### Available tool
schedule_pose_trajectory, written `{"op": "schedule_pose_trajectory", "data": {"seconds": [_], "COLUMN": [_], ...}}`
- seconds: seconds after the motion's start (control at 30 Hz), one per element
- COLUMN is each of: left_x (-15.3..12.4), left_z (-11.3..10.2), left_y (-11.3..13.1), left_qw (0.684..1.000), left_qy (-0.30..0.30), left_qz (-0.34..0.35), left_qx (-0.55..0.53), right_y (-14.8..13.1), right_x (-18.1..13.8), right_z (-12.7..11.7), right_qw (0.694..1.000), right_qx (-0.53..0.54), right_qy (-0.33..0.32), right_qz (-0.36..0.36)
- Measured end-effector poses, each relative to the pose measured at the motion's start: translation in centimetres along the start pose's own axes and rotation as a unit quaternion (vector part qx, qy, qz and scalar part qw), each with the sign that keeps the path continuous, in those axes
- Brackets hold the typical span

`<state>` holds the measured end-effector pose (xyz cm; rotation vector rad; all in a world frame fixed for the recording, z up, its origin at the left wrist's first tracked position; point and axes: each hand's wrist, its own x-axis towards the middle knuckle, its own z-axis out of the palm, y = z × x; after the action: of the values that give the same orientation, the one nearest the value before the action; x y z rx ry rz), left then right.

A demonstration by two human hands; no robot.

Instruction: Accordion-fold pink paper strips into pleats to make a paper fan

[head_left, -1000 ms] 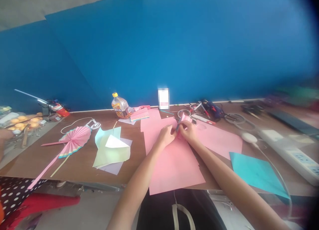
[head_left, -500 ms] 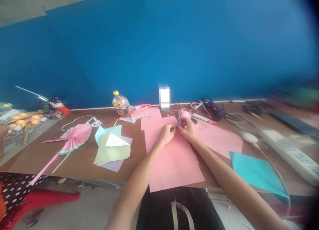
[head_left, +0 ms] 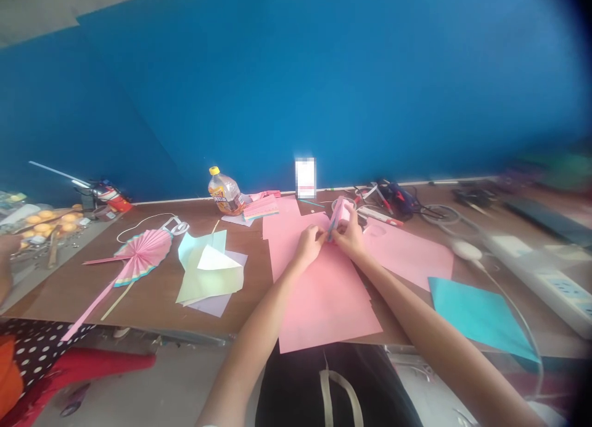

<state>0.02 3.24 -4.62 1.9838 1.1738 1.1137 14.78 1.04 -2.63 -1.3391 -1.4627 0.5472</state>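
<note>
Black cloth [head_left: 296,390] with a beige cord [head_left: 327,396] lay at the bottom centre of the frame, below the edge of a brown bench [head_left: 152,307]. Flat, overlapping pink paper sheets [head_left: 324,304] spread up the middle, between the forearms. At lower right lay a flat turquoise paper sheet [head_left: 481,316]; left of centre, a pale green paper sheet [head_left: 208,285] overlapped other pastel sheets. Further left rested a pleated pink paper fan [head_left: 145,254] with a blue-and-yellow border.

Just right of centre, above the pink sheets, the right hand [head_left: 352,237] gripped a narrow folded pink paper piece [head_left: 341,210] with a bluish edge. The left hand [head_left: 309,245], fingers bent, was at its lower left; whether it pinched the paper could not be told.

Beyond stood a clear plastic bottle [head_left: 226,196] with a yellow cap, then a blue wall [head_left: 324,76].
</note>
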Motion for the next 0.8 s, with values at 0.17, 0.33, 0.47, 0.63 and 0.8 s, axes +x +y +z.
{"op": "schedule_pose_trajectory", "data": {"seconds": [0.17, 0.33, 0.47, 0.63, 0.8], "left_x": [0.0, -0.1, -0.3, -0.4, -0.3], "left_z": [-0.1, -0.2, -0.2, -0.5, -0.7], "left_y": [0.3, 0.7, 1.0, 1.7, 1.5], "left_qw": [0.998, 0.995, 0.996, 0.999, 0.999], "left_qy": [-0.007, -0.023, -0.019, 0.006, 0.018], "left_qz": [-0.038, -0.067, -0.062, -0.002, 0.018], "left_qx": [-0.048, -0.073, -0.061, -0.048, -0.03], "right_y": [0.2, 0.1, 0.0, -0.4, -0.7], "right_x": [0.2, 0.2, 0.1, 0.0, -0.1], "right_z": [-0.3, -0.6, -0.6, -0.2, -0.1], "right_qw": [1.0, 1.0, 0.999, 0.993, 0.995], "right_qx": [0.007, 0.017, 0.043, 0.109, 0.077], "right_qy": [0.006, 0.001, -0.005, -0.03, -0.032], "right_qz": [-0.006, -0.015, -0.023, -0.035, -0.048]}}
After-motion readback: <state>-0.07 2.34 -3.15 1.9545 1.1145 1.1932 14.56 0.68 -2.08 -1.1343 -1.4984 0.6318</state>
